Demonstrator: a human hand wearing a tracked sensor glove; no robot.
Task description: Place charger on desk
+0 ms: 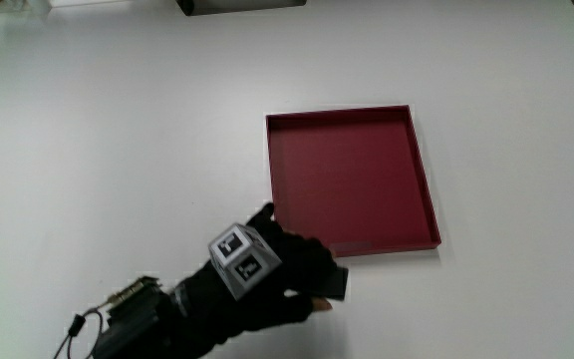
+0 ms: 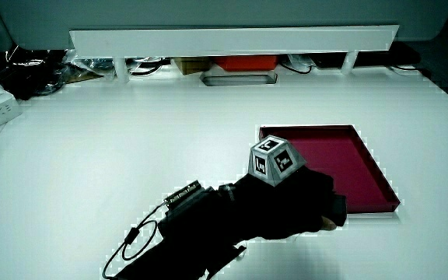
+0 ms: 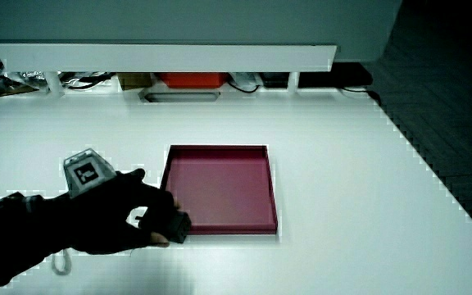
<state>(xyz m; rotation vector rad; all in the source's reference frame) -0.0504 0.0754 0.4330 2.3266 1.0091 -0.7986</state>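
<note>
My hand [image 1: 272,269] grips the dark charger [image 1: 333,283], fingers wrapped around it, just above the white desk [image 1: 118,150] beside the near corner of the red tray [image 1: 422,175]. Most of it is hidden in my grasp, so I cannot tell its long axis; the visible end points toward the tray.

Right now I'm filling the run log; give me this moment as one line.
hand: shut on charger | position: beside red tray's near corner, above desk | tray: empty | charger: not yet released

The charger [image 1: 334,282] is largely covered by the hand [image 1: 277,274]; only a dark corner is seen. The forearm [image 1: 157,324] is cut off at the picture's edge.
</note>
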